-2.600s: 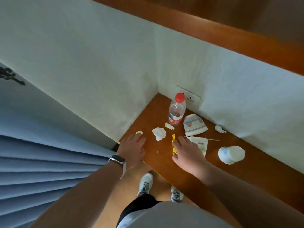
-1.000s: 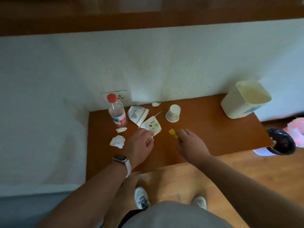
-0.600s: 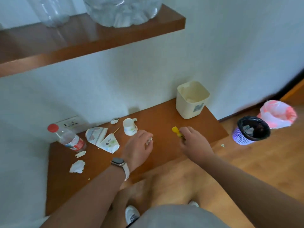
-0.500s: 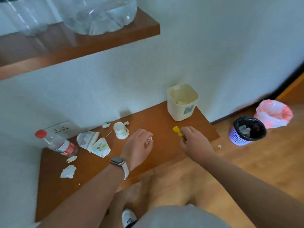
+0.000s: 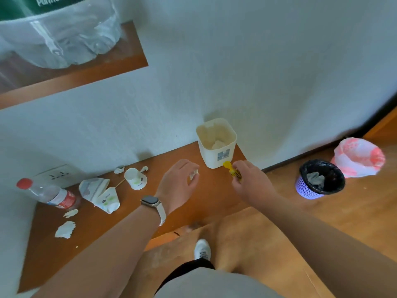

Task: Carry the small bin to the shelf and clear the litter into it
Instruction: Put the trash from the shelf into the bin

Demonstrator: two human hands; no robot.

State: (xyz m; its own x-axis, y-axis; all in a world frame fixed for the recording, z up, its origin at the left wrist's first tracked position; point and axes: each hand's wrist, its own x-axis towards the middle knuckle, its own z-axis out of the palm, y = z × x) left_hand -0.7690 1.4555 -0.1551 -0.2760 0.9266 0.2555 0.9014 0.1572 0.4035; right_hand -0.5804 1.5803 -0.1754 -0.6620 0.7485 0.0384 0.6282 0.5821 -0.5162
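Small bin [image 5: 214,158] close; my right grip [image 5: 251,181] pinches yellow wrapper [image 5: 231,168], left grip [image 5: 178,181] a paper scrap [image 5: 194,174]; loose pinches could drop both short.

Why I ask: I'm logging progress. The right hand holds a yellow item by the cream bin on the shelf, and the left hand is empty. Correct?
Not quite: the left hand is not empty; it pinches a small white scrap, as the head view shows. The right hand does hold the yellow item by the cream bin on the shelf.
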